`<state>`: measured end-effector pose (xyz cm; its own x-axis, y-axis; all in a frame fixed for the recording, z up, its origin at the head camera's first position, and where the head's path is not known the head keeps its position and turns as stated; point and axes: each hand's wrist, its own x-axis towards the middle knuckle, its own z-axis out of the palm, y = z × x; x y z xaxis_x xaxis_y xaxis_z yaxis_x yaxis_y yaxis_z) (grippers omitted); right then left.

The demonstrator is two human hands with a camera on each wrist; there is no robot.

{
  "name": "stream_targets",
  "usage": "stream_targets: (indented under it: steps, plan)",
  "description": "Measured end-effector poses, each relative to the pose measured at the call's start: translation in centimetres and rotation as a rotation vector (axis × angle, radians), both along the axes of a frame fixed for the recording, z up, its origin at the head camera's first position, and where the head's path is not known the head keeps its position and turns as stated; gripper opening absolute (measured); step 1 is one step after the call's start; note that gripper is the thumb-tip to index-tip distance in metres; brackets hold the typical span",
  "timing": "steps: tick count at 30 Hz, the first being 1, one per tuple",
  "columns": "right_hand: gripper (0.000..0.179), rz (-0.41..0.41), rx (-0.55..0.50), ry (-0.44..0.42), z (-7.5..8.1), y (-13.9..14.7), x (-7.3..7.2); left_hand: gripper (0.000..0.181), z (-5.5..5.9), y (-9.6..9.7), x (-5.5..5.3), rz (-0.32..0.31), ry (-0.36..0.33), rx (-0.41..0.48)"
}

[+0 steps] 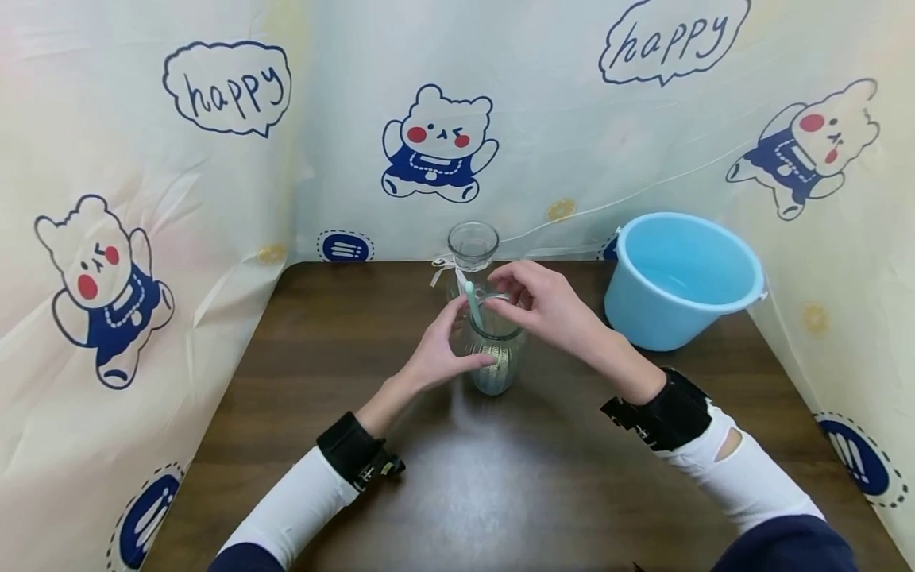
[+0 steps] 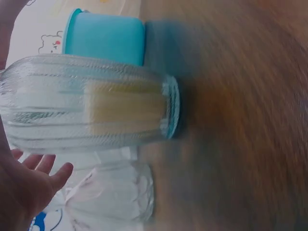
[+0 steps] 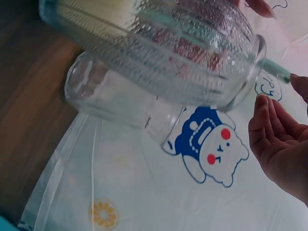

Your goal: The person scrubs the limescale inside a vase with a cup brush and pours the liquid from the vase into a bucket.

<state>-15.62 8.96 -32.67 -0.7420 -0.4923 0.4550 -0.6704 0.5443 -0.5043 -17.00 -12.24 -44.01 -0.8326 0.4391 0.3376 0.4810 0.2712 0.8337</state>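
Note:
A ribbed clear glass jar (image 1: 495, 377) stands upright on the table. Inside it, a cream-yellow block (image 2: 127, 110) shows through the glass near the base. A pale green handle (image 1: 473, 306) leans out over the left side of its mouth; together they look like a sponge bottle brush. My left hand (image 1: 436, 353) is spread beside the jar's left side, fingertips by the handle and thumb across the front. Over the mouth is my right hand (image 1: 546, 302), thumb and forefinger apart, other fingers bent. In the right wrist view, a fingertip overlaps the top of the handle (image 3: 276, 70).
Close behind the jar stands a second clear glass bottle (image 1: 473, 242) with a white ribbon (image 1: 445, 264) at its neck. A light blue bucket (image 1: 646, 310) is at the back right of the brown table (image 1: 343, 342). Printed cloth (image 1: 543, 143) hangs around the back and sides.

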Motion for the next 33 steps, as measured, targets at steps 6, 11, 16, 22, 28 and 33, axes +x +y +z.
stream_targets:
  steps: [6,11,16,22,28,33]
  plan:
    - [0.032,0.028,0.014,-0.02,-1.0,-1.5,-0.5,0.103,-0.6,1.6,0.2,0.007,-0.067,0.023]
    - [0.016,0.019,0.021,-0.036,-1.7,-2.0,-0.4,0.1,-1.5,2.3,0.4,0.007,-0.045,0.047]
    - [0.011,-0.033,0.012,-0.065,-1.6,-1.3,-0.1,0.095,-1.7,2.6,-0.1,-0.005,-0.022,0.081]
    - [0.014,-0.071,-0.05,-0.006,-1.0,-0.4,-0.1,0.094,-1.0,2.4,-0.7,-0.024,-0.023,0.077]
    - [0.023,-0.091,-0.123,0.056,0.9,-0.3,0.2,0.093,-1.3,2.4,-0.8,-0.032,-0.018,0.123]
    - [0.028,-0.106,-0.27,0.068,3.8,-0.3,0.4,0.094,-1.0,2.6,-0.7,-0.009,-0.023,0.124]
